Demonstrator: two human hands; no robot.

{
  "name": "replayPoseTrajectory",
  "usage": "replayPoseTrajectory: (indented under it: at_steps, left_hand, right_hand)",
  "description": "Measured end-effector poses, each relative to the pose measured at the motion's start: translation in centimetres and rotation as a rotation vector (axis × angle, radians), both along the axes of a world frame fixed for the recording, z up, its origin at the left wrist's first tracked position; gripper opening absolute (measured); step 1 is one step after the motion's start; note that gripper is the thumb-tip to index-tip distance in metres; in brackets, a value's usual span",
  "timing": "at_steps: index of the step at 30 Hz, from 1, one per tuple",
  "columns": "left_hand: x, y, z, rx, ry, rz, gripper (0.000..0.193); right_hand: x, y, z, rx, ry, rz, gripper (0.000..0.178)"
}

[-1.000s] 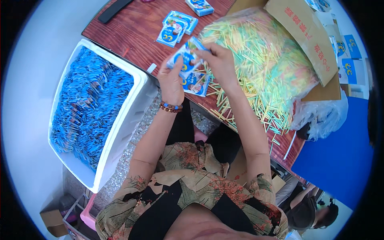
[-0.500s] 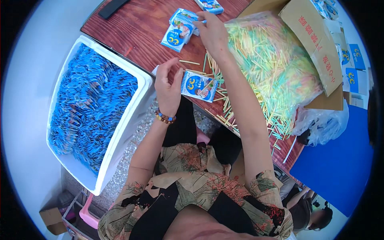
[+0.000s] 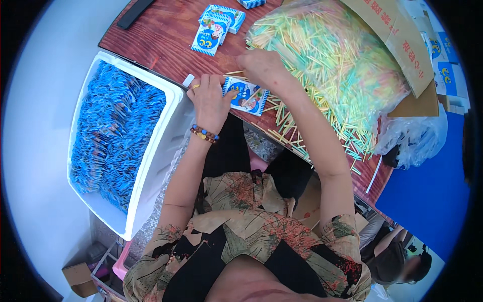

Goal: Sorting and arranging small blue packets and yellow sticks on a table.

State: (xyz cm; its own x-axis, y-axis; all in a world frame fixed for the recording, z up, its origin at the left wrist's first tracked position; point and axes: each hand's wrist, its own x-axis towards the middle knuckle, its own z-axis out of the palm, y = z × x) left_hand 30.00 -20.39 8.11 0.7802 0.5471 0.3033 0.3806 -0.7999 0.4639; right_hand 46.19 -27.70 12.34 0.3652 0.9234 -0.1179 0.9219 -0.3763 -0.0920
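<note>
A small blue-and-white printed packet (image 3: 246, 96) lies at the table's near edge. My left hand (image 3: 209, 99), with a ring and a beaded bracelet, is closed at its left end, thumb over the wrapper. Just above and to the right, my right hand (image 3: 264, 69) has bent, closed fingers near a few loose thin sticks; whatever is in its fingertips is hidden. A heap of pale yellow, green and pink thin sticks (image 3: 322, 108) spreads from under a clear plastic bag (image 3: 347, 55) to the right. Farther back lie more such packets (image 3: 210, 34).
At left stands a white foam box (image 3: 143, 186) heaped with blue packets (image 3: 118, 126). An open cardboard carton (image 3: 407, 50) is behind the bag, beside crumpled clear plastic (image 3: 415, 141). A black bar (image 3: 135, 14) lies at the far table edge. Another person (image 3: 397, 259) is at lower right.
My right hand has come back from the far packets to beside the near one. My left hand has closed onto the near packet's left end. The whole view has shifted slightly.
</note>
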Motion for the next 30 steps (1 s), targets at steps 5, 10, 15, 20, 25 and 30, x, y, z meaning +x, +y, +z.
replayPoseTrajectory:
  at_steps: [5, 10, 15, 20, 25, 30]
  left_hand:
    - [0.9, -1.5, -0.4, -0.055, -0.027, -0.099, 0.035]
    - [1.1, -2.3, -0.1, -0.176, -0.174, -0.137, 0.030]
    - [1.5, -2.6, 1.9, -0.459, -0.314, -0.211, 0.020]
    - [1.2, 0.2, 4.8, -0.250, -0.459, -0.102, 0.014]
    - [0.3, 2.8, 2.9, -0.424, -0.623, 0.039, 0.014]
    - [-1.5, 4.4, 1.2, -0.633, -0.708, -0.011, 0.019]
  right_hand:
    - [0.2, -3.6, 0.1, 0.040, 0.011, -0.036, 0.013]
    - [-0.4, -7.2, 1.5, 0.224, 0.102, -0.129, 0.013]
    - [-0.6, -10.4, 1.7, 0.599, 0.187, -0.356, 0.015]
    - [-3.6, -7.6, -1.0, 0.719, -0.021, -0.069, 0.010]
    - [-7.7, -1.7, -4.5, 0.798, -0.163, -0.087, 0.018]
    - [-7.2, -4.1, -6.2, 0.620, -0.126, 0.031, 0.025]
